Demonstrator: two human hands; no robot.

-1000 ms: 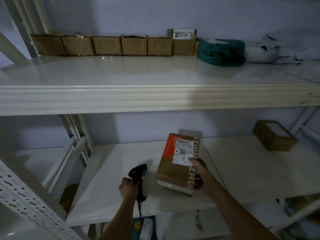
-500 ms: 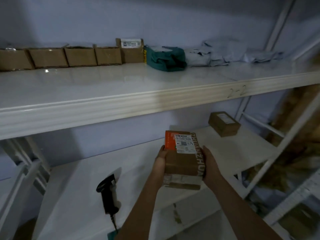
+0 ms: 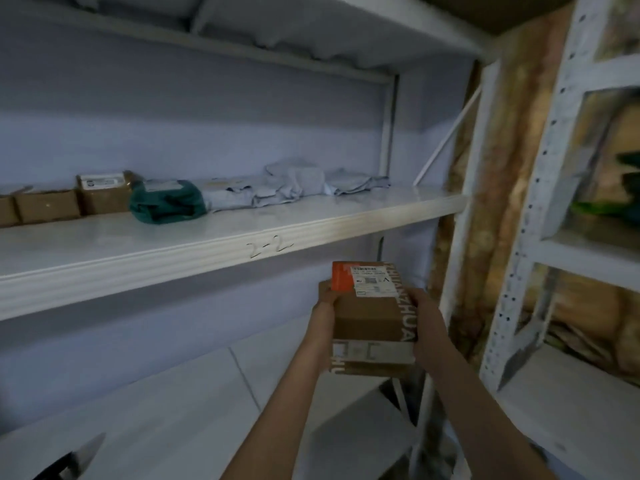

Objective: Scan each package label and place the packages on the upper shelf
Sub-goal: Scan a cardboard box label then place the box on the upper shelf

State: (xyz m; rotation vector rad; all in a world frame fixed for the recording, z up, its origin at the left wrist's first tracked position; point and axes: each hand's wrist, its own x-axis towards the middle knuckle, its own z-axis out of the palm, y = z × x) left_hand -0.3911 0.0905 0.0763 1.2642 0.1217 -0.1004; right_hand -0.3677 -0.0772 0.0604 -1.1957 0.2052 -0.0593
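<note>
So the white upper shelf takes up most of what I'm looking at, front edge has "2-2" scribbled on it in marker. Below it is the lower shelf, pale and mostly in shadow. Off to my right there's another rack with a perforated white upright, kinda blurry.

Along the back of the upper shelf there's a heap of grey poly mailers, crumpled and overlapping. Just left of those and touching them is a dark green bagged parcel with a label on top. Left of that, a brown box with a white label, then a row of plain cardboard boxes running out of view.

The package I'm dealing with is a brown cardboard box with an orange patch at the top corner, a white shipping label next to it and printed tape down the right edge and across the bottom. It's up in the air, out in front of and below the upper shelf's edge, above the lower shelf, not resting on anything.

My left hand is clamped on its left side, fingers wrapped round the edge near the orange patch. My right hand grips the right side, thumb lying on the top face.
</note>
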